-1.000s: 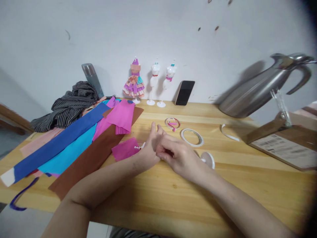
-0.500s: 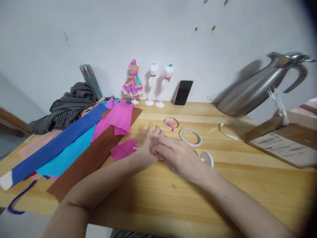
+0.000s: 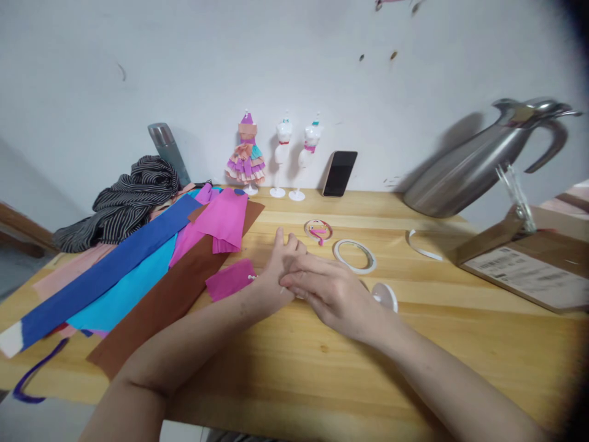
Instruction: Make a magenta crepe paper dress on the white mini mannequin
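A small white mannequin on a stand lies sideways beneath my hands. Its round base (image 3: 386,298) shows to the right of my right hand, and its beaded neck tip (image 3: 252,277) peeks out left of my left wrist. My left hand (image 3: 278,270) is curled around the mannequin's body, with some fingertips pointing up. Against it, the fingers of my right hand (image 3: 329,291) are pinched together over the middle of the form; what they pinch is hidden. A magenta cloth piece (image 3: 230,279) lies beside the neck tip.
Left, coloured cloth strips (image 3: 138,270) and a striped cloth (image 3: 138,187) are piled up. Behind stand a dressed mannequin (image 3: 246,153), two white mannequins (image 3: 284,147) and a phone (image 3: 340,174). Tape rolls (image 3: 355,255), a white strip (image 3: 423,247), a cardboard box (image 3: 519,270) and a steel jug (image 3: 478,159) are about.
My right fingers have shifted very slightly over the left hand, and a small white bit now shows at their tips. The rest of the scene stays the same.
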`<act>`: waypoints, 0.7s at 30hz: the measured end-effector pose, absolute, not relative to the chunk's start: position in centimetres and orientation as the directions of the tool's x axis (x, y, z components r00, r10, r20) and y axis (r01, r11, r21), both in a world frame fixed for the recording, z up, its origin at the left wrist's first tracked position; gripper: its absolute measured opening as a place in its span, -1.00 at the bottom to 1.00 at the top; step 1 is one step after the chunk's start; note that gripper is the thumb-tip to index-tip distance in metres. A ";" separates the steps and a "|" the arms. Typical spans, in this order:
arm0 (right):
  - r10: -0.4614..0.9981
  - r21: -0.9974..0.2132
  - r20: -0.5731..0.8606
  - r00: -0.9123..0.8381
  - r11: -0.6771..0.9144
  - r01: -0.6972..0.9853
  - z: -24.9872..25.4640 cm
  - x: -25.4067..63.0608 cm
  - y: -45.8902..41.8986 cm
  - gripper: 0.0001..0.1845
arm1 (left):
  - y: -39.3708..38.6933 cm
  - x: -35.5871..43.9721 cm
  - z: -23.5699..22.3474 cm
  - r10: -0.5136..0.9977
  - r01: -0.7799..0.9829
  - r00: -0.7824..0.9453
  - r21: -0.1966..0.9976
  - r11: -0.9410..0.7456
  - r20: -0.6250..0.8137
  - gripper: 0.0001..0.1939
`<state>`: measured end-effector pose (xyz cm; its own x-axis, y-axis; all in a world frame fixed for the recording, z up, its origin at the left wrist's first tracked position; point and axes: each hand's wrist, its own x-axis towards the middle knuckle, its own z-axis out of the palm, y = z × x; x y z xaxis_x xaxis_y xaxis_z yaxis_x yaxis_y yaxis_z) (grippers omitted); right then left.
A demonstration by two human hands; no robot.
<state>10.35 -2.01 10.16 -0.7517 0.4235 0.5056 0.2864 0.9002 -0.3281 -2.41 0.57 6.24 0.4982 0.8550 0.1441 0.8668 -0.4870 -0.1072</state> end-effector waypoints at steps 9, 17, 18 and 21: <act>0.420 -0.186 0.501 -0.757 0.906 0.380 9.8 10.2 -2.2 -0.76 | 0.5 -3.2 7.4 0.865 0.866 0.499 -0.032 -0.498 0.057 -0.83; 0.445 -0.264 0.492 -0.748 0.895 0.359 9.9 10.3 -2.1 -0.70 | 0.5 -3.4 8.3 0.855 0.857 0.515 -0.048 -0.513 0.057 -0.83; 0.451 -0.280 0.496 -0.742 0.892 0.355 9.9 10.3 -2.1 -0.68 | 0.6 -3.2 8.2 0.860 0.860 0.509 -0.045 -0.508 0.025 -0.83; 0.463 -0.305 0.526 -0.713 0.886 0.350 9.9 10.5 -1.9 -0.65 | 1.0 -2.9 8.1 0.873 0.873 0.487 -0.019 -0.487 -0.031 -0.83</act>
<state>10.50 -1.94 9.90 -0.7134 0.4633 0.5257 0.3500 0.8856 -0.3054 -2.95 1.02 8.08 0.4866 0.8731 -0.0311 0.8730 -0.4873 -0.0193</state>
